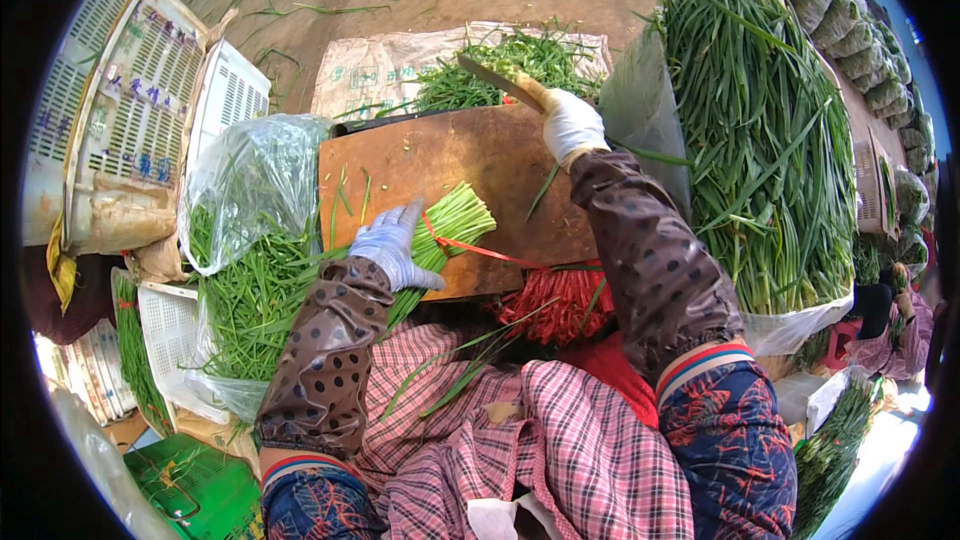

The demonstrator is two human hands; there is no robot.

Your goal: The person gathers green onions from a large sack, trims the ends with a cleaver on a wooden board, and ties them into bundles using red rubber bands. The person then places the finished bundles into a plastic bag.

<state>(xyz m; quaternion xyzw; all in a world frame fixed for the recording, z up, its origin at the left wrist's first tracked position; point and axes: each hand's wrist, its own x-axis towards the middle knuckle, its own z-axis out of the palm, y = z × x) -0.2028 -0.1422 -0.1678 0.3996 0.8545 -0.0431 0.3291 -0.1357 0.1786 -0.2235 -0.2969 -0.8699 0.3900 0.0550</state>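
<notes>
My left hand (pixel 386 244), in a pale glove, lies over a bundle of green garlic chives (pixel 457 217) on a wooden board (pixel 465 150) and grips it. The cut pale ends point away to the right. A red tie (pixel 425 223) goes around the bundle, and a loose strip of it trails right. My right hand (pixel 574 124), in a white glove, holds a knife (pixel 495 80) above the board's far edge, its blade pointing up and left. The knife's handle is hidden in the glove.
Loose trimmings (pixel 502 64) lie on a sack (pixel 352 75) beyond the board. Plastic-lined chives (pixel 757 142) stand at right; more loose chives (pixel 247 315) at left. Red ties (pixel 551 304) hang at the near edge. Plastic crates (pixel 142 105) stand far left. Another person (pixel 900 337) is at far right.
</notes>
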